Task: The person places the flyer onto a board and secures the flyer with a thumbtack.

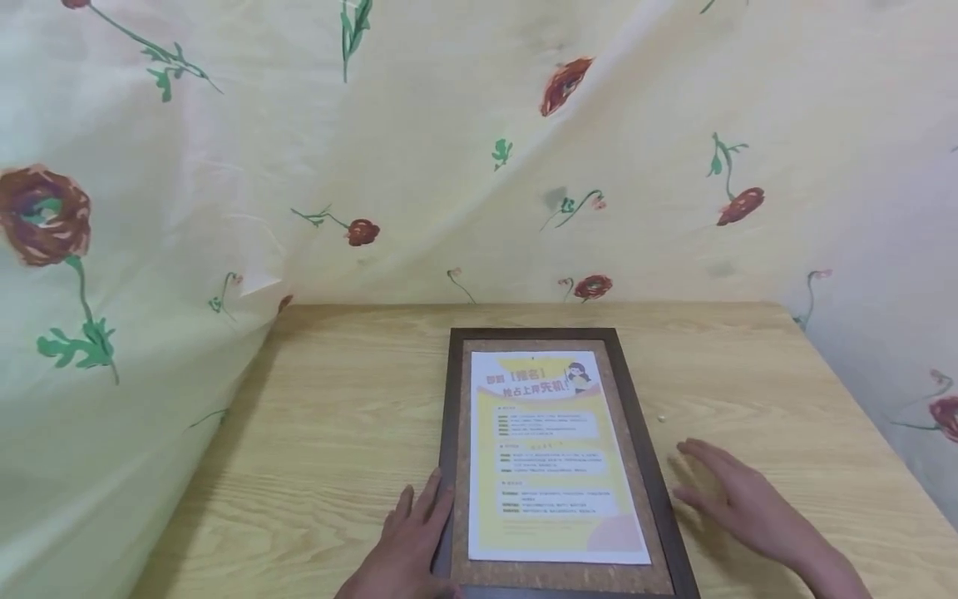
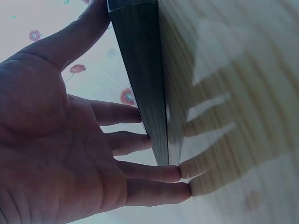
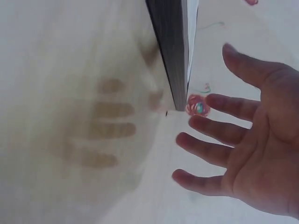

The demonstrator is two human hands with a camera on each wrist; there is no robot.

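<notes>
A cork board [image 1: 561,574] with a dark wooden frame [image 1: 645,449] lies on the table, its long sides running away from me. On the cork sits a yellow and white printed sheet [image 1: 554,537], with a small dark dot at its top middle. My left hand [image 1: 407,541] touches the frame's left side near the front corner. In the left wrist view its fingers are extended along the frame's dark edge [image 2: 140,65], two fingertips meeting the tabletop. To the right of the board, my right hand [image 1: 748,503] is held apart from the frame, fingers spread and holding nothing.
The wood-grain table [image 1: 337,399] extends on both sides of the board. A tiny pale object [image 1: 662,418] lies right of the frame, just beyond my right fingertips. A cream cloth [image 1: 419,166] with red flowers hangs behind and beside the table.
</notes>
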